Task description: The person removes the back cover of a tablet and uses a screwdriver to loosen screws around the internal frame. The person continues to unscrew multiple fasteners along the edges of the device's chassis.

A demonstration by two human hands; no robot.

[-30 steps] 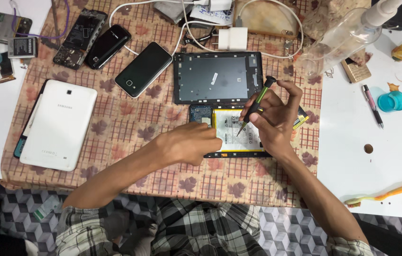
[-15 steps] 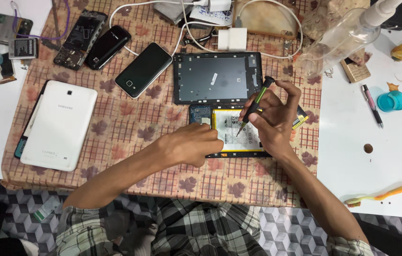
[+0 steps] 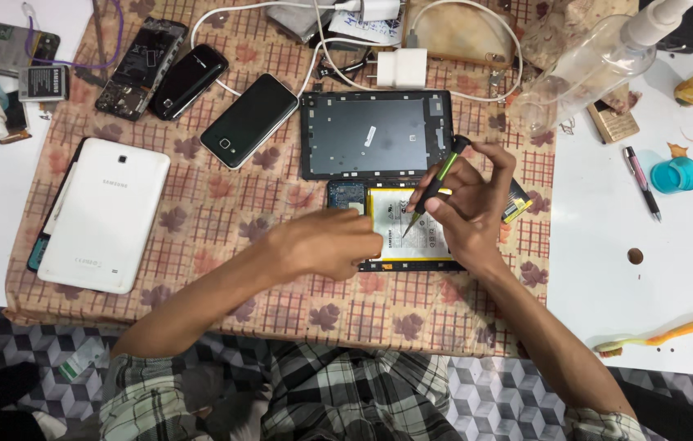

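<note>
right grip: my right hand (image 3: pixel 469 214) pinches a slim green-and-black screwdriver (image 3: pixel 435 184), tip down on the opened tablet's white battery (image 3: pixel 413 233).
left grip: my left hand (image 3: pixel 326 243) lies flat, fingers closed on nothing, pressing the opened tablet's left edge.
tablet location: on the checked cloth of the tabletop (image 3: pixel 224 237), just below the detached dark tablet back frame (image 3: pixel 375 135).
handling: looks light, thin, fragile; battery soft, so I'd hold the frame edges only.
</note>
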